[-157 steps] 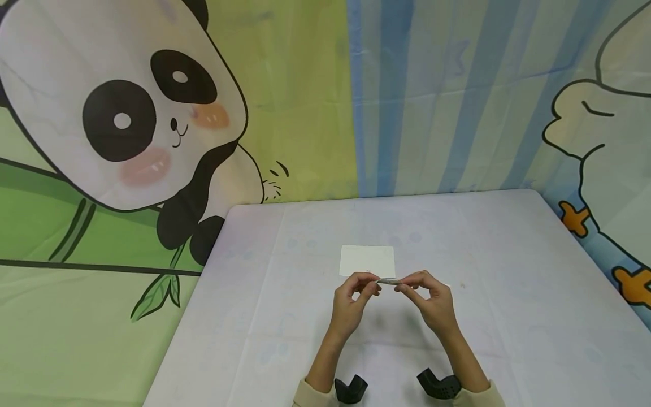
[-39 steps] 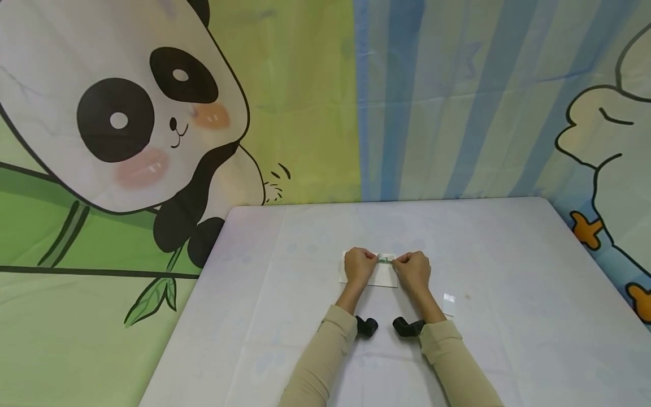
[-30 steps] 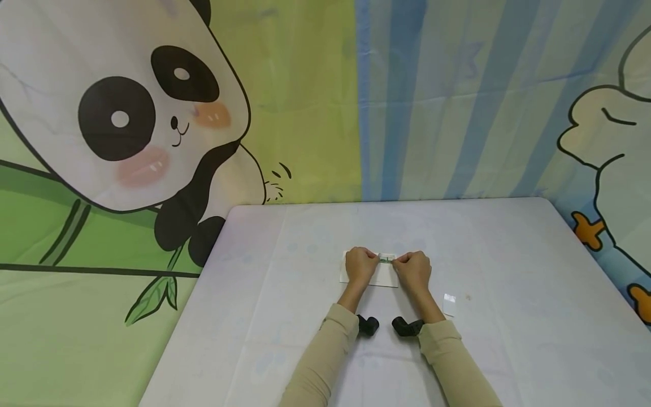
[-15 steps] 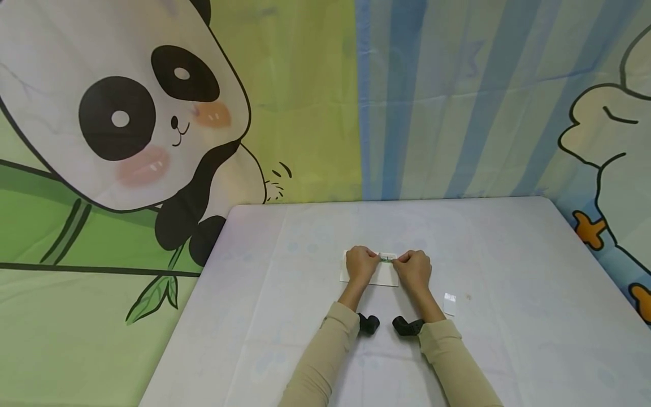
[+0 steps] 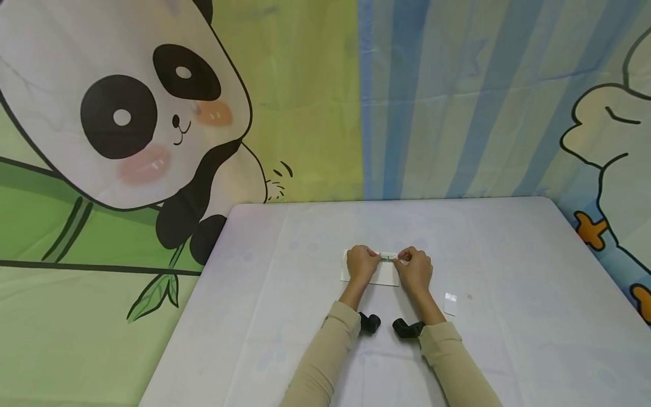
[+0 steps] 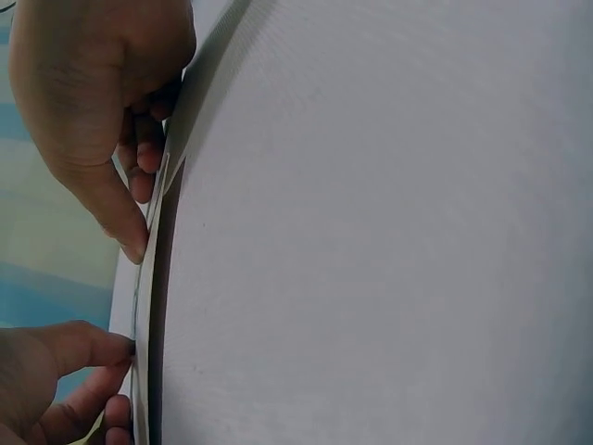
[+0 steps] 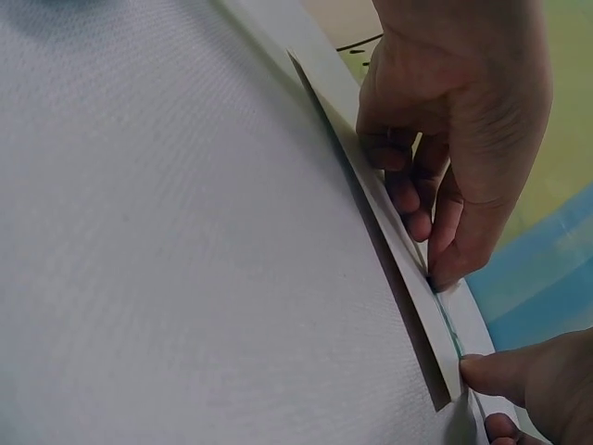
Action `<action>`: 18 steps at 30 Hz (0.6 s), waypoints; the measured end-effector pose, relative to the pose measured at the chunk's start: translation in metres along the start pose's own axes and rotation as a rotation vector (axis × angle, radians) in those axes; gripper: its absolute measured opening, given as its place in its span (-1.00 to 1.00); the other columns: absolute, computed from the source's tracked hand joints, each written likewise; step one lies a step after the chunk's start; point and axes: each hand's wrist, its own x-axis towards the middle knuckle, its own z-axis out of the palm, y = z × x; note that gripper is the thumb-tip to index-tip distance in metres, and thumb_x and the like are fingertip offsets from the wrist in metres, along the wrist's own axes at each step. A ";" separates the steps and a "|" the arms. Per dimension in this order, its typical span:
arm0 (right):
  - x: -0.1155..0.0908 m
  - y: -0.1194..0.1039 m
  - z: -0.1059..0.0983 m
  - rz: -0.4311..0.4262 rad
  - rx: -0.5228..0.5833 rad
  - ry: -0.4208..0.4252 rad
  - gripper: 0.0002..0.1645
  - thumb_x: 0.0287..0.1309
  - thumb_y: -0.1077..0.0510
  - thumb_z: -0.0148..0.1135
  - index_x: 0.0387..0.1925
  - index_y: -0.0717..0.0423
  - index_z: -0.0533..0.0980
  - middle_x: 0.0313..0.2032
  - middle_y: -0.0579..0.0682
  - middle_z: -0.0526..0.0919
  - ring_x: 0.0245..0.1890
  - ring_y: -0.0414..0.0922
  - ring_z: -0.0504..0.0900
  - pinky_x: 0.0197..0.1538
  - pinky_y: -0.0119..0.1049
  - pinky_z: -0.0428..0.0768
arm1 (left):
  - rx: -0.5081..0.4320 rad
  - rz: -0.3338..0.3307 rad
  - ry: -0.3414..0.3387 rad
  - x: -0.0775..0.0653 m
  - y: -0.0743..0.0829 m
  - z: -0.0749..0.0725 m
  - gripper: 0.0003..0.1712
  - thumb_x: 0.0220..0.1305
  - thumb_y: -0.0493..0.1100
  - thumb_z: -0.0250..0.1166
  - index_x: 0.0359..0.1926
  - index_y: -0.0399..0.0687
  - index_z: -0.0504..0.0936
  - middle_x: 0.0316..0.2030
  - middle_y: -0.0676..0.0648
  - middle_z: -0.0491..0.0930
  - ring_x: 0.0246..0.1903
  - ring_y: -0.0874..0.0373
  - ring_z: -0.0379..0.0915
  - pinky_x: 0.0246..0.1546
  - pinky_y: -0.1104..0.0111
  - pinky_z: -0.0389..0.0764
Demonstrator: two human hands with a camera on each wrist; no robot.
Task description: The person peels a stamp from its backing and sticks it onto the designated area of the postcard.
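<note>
A white card (image 5: 383, 277) lies on the table in front of both hands. Along its far edge is a small sticker-like strip (image 5: 387, 258) with green print, its ends partly covered by fingers. My left hand (image 5: 361, 263) pinches the strip's left end, its fingertips right at the card. My right hand (image 5: 415, 269) has its thumb on the strip's right end, while the index finger is raised apart from the thumb. Seen from the left wrist, the strip is edge-on as a thin line, with the right hand (image 6: 102, 102) above and the left hand (image 6: 69, 375) below.
A small glossy clear-and-white piece (image 5: 450, 304) lies on the white table (image 5: 285, 328) right of the right forearm. Behind the table hangs a printed curtain (image 5: 305, 102). Black wrist mounts (image 5: 369, 323) stick inward from both sleeves.
Earlier the strip was held up between both hands nearer the front; it has since come down onto the card. In the last half second the right index finger has lifted; the left hand stays.
</note>
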 end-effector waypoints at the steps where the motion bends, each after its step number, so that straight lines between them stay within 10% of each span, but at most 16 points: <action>1: 0.000 0.000 0.000 -0.001 0.000 -0.002 -0.84 -0.12 0.22 0.41 -0.49 0.17 0.56 -0.46 0.12 0.54 -0.38 0.10 0.46 -0.24 -0.02 0.30 | -0.001 0.002 0.002 0.000 0.000 0.000 -0.85 -0.13 -0.18 0.46 -0.69 -0.05 0.68 -0.57 0.00 0.60 -0.43 0.02 0.47 -0.41 0.29 0.43; 18: -0.002 0.001 0.001 -0.006 -0.031 0.001 -0.80 -0.09 0.17 0.42 -0.53 0.16 0.52 -0.44 0.12 0.53 -0.35 0.09 0.44 -0.22 -0.02 0.31 | -0.014 0.123 0.098 -0.005 -0.006 0.006 -0.83 -0.14 -0.25 0.48 -0.63 -0.01 0.61 -0.64 0.06 0.49 -0.55 0.14 0.37 -0.47 0.35 0.35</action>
